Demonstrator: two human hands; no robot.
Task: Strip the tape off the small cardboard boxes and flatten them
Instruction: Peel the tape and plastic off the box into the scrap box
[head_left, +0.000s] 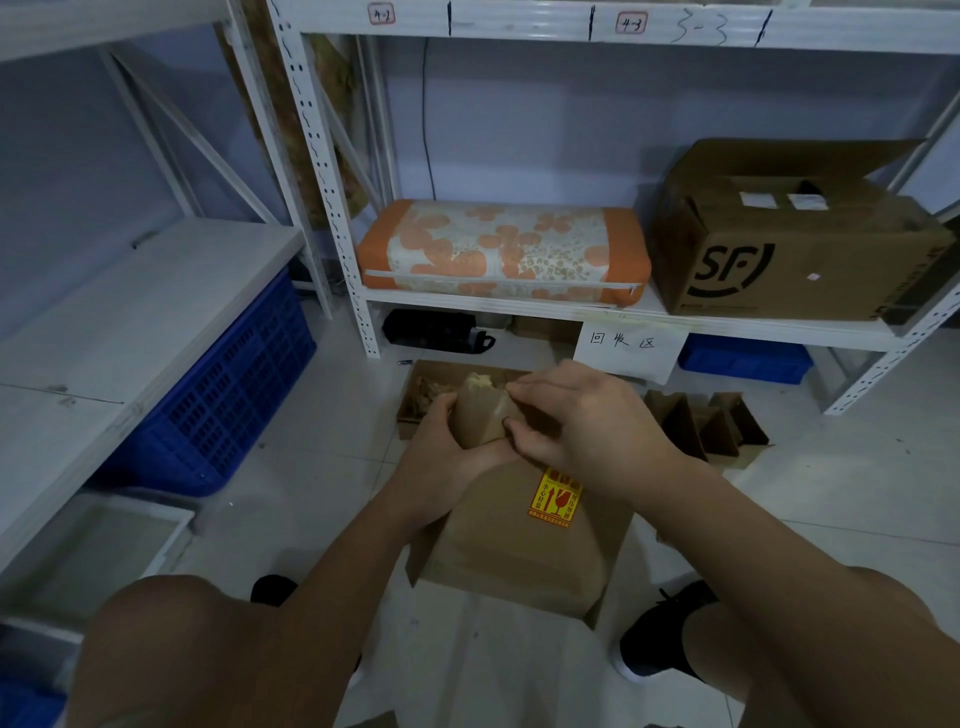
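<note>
The small cardboard box (480, 418) is held up between both hands above the floor (322, 467), in front of the lower shelf (519, 304) of a white rack. Far left, a blue slatted crate (228, 395) sits under a pale bench (130, 322). The left hand (441, 457) cups the box's left side from below, its grip wrapped round the cardboard. The right hand (582, 421) comes over the box's right side, thumb and forefinger pinched at a strip of clear tape (501, 410) on its face. Behind the box, an open tray-like carton (431, 389) on the floor holds crumpled scraps. Beneath the hands lies a larger brown box (519, 551) bearing a yellow and red fragile sticker (555, 499). On the shelf above rest an orange flowered cushion (504, 249) and, right of it, an open carton printed SF (779, 244). A handwritten paper sign (628, 345) hangs from the shelf edge. Right of the hands, several small brown boxes (706, 426) stand on the floor, near a blue bin (743, 358) under the shelf. A black shoe (660, 634) shows lower right.
</note>
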